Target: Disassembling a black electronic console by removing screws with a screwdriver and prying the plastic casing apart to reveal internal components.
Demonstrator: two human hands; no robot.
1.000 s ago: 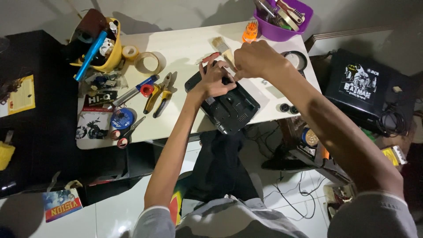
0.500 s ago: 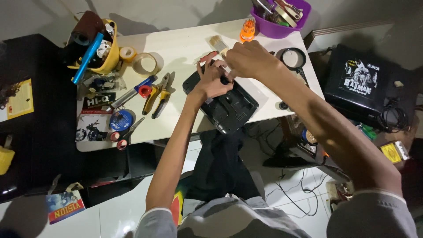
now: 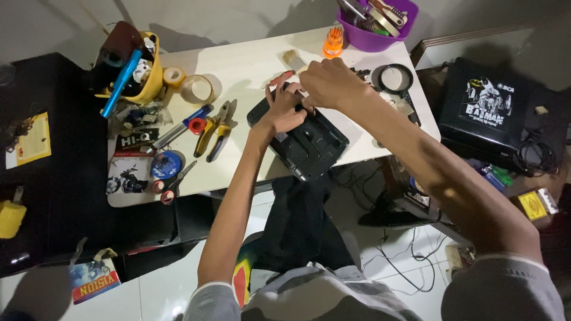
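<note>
Room: dim workroom, white rectangular tabletop [image 3: 250, 65] against a pale wall, white tile floor below w/ loose cables.
Thing: black flat plastic device casing [image 3: 303, 138], underside up, lies at the tabletop's near edge, one corner over the edge.
Left hand [image 3: 284, 112]: palm pressed on casing's far end, fingers spread flat; holds nothing.
Right hand [image 3: 327, 83]: just above the same end, fingers curled narrow; can't tell what they pinch.
Handling: prob. light, stiff, smooth shell; could slide, so grip by long sides.
Edges/room: near edge close; bare tabletop between the casing & yellow-handled pliers [image 3: 215, 122]; purple plastic bowl of tools [image 3: 380, 27] at far edge.
</note>
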